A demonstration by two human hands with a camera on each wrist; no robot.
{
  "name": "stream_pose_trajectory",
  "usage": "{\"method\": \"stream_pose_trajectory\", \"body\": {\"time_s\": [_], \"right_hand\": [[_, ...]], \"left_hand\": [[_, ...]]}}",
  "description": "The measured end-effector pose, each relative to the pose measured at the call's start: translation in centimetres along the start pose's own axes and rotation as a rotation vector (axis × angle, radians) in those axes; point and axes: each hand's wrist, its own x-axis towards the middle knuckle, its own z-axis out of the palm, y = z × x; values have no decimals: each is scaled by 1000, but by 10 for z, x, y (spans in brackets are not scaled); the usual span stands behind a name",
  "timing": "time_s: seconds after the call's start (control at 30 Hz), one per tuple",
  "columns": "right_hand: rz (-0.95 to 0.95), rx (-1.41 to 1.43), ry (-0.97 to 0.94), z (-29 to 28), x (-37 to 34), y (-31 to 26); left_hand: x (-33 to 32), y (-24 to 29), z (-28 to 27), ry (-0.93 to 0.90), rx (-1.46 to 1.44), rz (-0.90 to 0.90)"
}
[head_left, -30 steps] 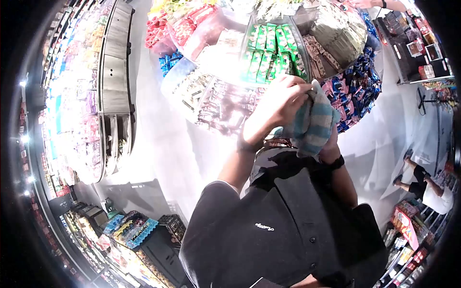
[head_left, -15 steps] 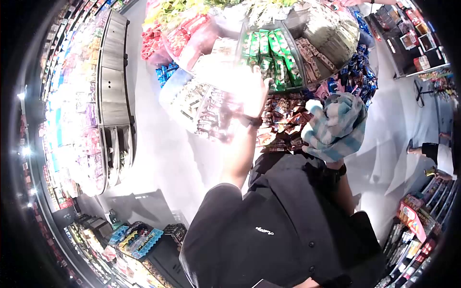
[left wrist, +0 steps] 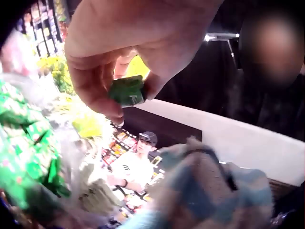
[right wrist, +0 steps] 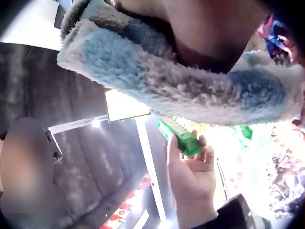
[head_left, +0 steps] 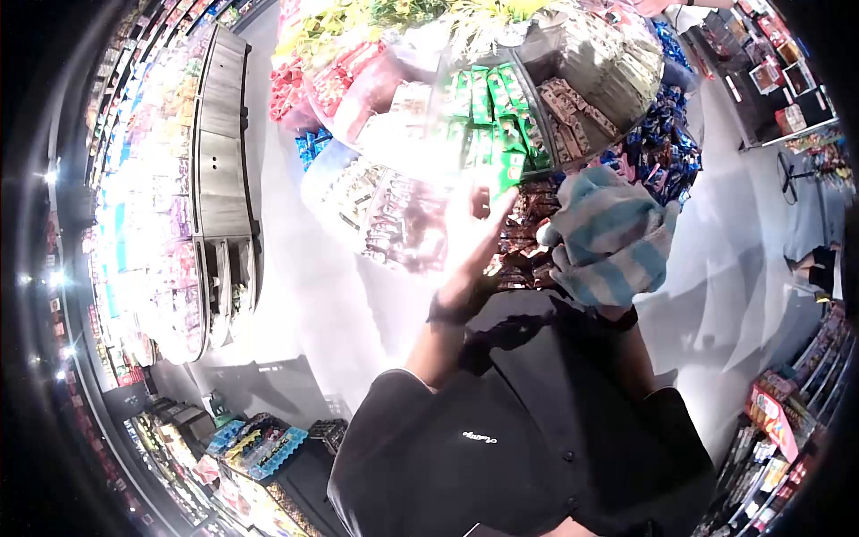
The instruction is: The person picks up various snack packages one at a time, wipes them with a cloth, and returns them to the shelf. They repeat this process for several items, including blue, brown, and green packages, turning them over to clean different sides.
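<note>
My left hand (head_left: 472, 234) pinches a green-wrapped snack packet (head_left: 508, 170) between thumb and fingertips. In the left wrist view the end of the packet (left wrist: 127, 90) pokes out below the curled fingers. The packet is held over the front of a round candy display, close to a bin of green packets (head_left: 483, 94). To its right, a fluffy blue-and-white striped cloth (head_left: 608, 237) is bunched over my right hand (right wrist: 209, 28). That hand grips the cloth from beneath, and its fingers are mostly hidden in the folds.
Brown-wrapped sweets (head_left: 523, 242) fill the section below the green bin. Blue-wrapped sweets (head_left: 667, 134) lie at the right of the display and red ones (head_left: 349, 76) at the left. A long shelf unit (head_left: 224, 152) stands at far left. Another person's arm (head_left: 662, 7) shows at the top right.
My left hand left the cloth, reached into the green bin, and has drawn back towards me with a green packet. The right hand moved rightward with the cloth, then slightly back left.
</note>
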Motion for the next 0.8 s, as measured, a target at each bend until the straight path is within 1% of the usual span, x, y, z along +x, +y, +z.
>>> {"method": "stream_pose_trajectory", "body": {"time_s": [0.03,0.07,0.13,0.17,0.2,0.23,0.27,0.3,0.33,0.37,0.43,0.53,0.6,0.63,0.7,0.77,0.8], "right_hand": [[-51,-99,-48,5,4,0],[-93,-192,-88,8,8,-2],[-164,-366,-161,18,16,-2],[-183,-421,-193,22,21,-1],[-183,-365,-187,26,26,1],[-173,-287,-187,31,30,4],[-166,-3,-167,36,37,6],[-312,-312,-29,44,37,5],[-220,-69,25,55,37,0],[-224,-81,-7,46,40,0],[-244,-97,-55,34,44,0],[-282,-94,-86,33,47,-4],[-294,-64,-92,27,54,-6],[-334,-112,-84,26,53,-7],[-278,-51,-102,18,57,-14],[-61,220,-168,18,54,-34],[-304,103,-255,40,53,-45]], "left_hand": [[-8,-20,4,-82,-2,-1],[-18,-21,12,-130,-143,0],[-33,-13,25,-79,260,455],[-42,2,30,-51,302,551],[-50,-5,36,-59,356,416],[-52,-7,42,11,391,513],[-53,-2,47,83,427,610],[-56,-2,50,55,453,543],[-62,-2,52,28,480,474],[-66,-3,54,2,507,405],[-69,-9,62,29,453,365],[-75,-11,67,17,493,263],[-76,-5,69,-11,627,239],[-78,0,70,-6,651,211],[-83,11,70,6,697,159],[-89,18,65,5,610,107],[-90,22,61,6,565,82]]}}
